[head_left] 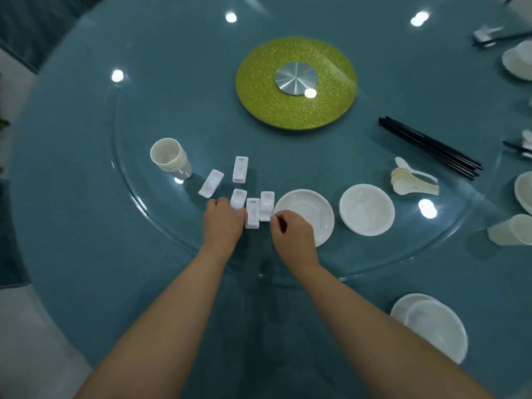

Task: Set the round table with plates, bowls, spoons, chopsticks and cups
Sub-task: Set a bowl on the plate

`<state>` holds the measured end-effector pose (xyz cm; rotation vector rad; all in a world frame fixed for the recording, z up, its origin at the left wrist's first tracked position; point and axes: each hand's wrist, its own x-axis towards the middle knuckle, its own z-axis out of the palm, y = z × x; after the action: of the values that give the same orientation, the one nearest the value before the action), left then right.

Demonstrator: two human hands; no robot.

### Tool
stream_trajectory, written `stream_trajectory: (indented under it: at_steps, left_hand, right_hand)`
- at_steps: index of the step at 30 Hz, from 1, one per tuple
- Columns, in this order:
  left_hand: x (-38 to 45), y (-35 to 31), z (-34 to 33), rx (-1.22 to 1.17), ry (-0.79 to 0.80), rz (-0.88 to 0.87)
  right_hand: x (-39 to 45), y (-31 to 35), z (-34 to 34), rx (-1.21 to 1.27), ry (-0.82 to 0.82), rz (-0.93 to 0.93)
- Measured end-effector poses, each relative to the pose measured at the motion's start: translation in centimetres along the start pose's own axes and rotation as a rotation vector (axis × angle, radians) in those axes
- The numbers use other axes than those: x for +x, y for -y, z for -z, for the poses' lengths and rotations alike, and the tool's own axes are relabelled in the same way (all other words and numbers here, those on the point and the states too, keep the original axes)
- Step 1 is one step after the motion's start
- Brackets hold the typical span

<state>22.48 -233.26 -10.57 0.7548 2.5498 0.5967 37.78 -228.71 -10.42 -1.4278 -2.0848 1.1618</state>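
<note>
Head view over the round table (86, 197). I see both hands on the glass turntable (331, 156), working a cluster of five white rests. My left hand (223, 223) has its fingers curled over rest A (239, 197); whether they actually clamp it, I cannot tell. My right hand (290, 231) pinches thumb and fingers together at the near end of rest C (266, 205). Rest B (252, 213) lies between the two hands, just beside C. Rest D (240, 169) sits at 12 o'clock from A, and rest E (211, 183) at 10 o'clock, tilted. A cup stack (169, 158) lies on its side at 10 o'clock from my left hand. At 3 o'clock from my right hand are a plate (311, 208), partly covered by that hand, then a bowl (367, 209). Spoons (411, 182) and black chopsticks (429, 146) lie at 2 o'clock. A green disc (288, 110) marks the centre. A set place (431, 326), bowl on plate, lies at 5 o'clock.
</note>
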Motion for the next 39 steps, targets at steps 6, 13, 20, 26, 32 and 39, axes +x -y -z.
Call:
stream_trajectory:
  at_steps: [6, 13, 20, 26, 32, 39]
  left_hand:
    - [-1.5, -0.4, 1.6, -0.007, 0.017, -0.011]
    - [-7.0, -3.4, 1.2, -0.168, 0.013, -0.181]
    - [-12.0, -8.4, -1.2, -0.221, 0.104, -0.425]
    - [-17.3, -15.4, -5.9, -0.274, 0.263, -0.562]
    - [-21.6, -21.9, -12.6, -0.213, 0.542, -0.632]
    - [-22.7, -26.0, -19.6, 0.011, 0.702, -0.627]
  right_hand:
    - [-0.1, 1.4, 0.3, 0.032, -0.004, -0.050]
    - [-0.2, 3.7, 1.4, 0.121, 0.104, -0.232]
    - [-3.2, 0.3, 8.2, 0.238, -0.147, -0.328]
    - [-6.7, -5.8, 17.1, 0.274, -0.373, -0.364]
    - [-9.6, -13.9, 23.7, 0.312, -0.560, -0.527]
    - [-10.3, -21.2, 26.5, 0.313, -0.563, -0.665]
